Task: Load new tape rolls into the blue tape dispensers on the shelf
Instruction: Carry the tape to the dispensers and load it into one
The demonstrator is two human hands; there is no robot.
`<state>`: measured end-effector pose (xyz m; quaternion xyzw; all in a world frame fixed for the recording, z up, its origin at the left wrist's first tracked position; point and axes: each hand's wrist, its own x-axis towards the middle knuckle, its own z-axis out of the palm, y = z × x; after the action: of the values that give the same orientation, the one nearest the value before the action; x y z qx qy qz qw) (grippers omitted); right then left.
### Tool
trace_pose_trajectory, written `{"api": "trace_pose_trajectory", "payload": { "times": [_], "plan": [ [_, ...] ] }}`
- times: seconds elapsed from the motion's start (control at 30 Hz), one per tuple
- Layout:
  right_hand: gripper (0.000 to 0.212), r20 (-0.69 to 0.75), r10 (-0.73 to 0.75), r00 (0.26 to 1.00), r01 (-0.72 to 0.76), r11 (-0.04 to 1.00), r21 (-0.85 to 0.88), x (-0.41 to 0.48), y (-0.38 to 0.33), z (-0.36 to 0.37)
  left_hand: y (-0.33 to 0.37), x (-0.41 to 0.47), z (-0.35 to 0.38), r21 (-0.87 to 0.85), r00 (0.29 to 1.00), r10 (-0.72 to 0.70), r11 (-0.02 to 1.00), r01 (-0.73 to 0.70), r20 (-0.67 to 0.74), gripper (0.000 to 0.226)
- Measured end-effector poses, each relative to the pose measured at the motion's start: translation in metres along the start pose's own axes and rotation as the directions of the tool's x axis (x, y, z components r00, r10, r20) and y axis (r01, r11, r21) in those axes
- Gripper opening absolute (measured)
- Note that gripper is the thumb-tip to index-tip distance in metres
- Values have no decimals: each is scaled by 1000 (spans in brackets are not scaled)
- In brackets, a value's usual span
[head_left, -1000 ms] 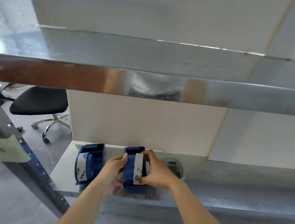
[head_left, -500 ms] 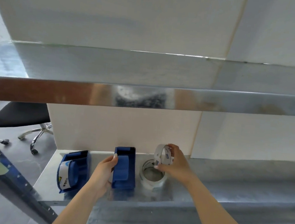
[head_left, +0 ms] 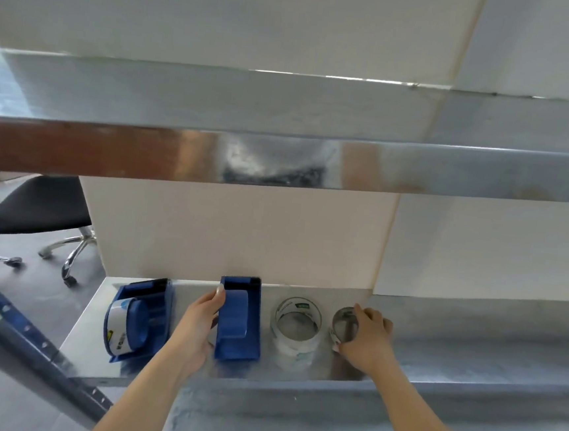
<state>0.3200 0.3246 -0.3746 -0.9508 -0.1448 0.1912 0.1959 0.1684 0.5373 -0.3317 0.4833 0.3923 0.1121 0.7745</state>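
On the steel shelf [head_left: 470, 355], the left hand [head_left: 197, 328] lies with straight fingers against the empty blue dispenser [head_left: 238, 318]. A loaded dispenser [head_left: 139, 319] sits further left. Right of the clear tape roll [head_left: 297, 323], the right hand [head_left: 367, 339] curls round a thin ring [head_left: 344, 323], which it partly hides.

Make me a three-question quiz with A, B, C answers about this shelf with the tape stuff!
1. Where is the loose tape roll? A) on the chair B) between the empty dispenser and the thin ring in the right hand C) inside a dispenser
2. How many blue dispensers are on the shelf? A) one B) two C) four
3. The dispenser the left hand touches is: A) empty B) full C) upside down
Answers: 1 B, it stands between them. 2 B, the loaded dispenser and the empty one. 3 A, its blue hub is bare.
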Motion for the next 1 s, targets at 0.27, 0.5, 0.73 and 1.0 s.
{"api": "trace_pose_trajectory", "payload": {
  "times": [0.27, 0.5, 0.73, 1.0],
  "plan": [
    [74, -129, -101, 986, 116, 987, 113, -6, -27, -9, 2, 0, -6, -68, 999, -10, 998, 12, 33, 43],
    [63, -89, -203, 975, 214, 965, 152, -15, -86, 3, 3, 0, -9, -65, 997, 12, 998, -7, 75, 20],
    [96, -51, -70, 996, 61, 987, -151, -15, -103, 25, 3, -2, -18, -116, 999, 3, 993, 3, 53, 18],
    [95, -45, -14, 999, 25, 968, 250, -10, -105, 15, 4, -5, -24, -201, 997, -53, 978, 64, 62, 26]
  ]
}}
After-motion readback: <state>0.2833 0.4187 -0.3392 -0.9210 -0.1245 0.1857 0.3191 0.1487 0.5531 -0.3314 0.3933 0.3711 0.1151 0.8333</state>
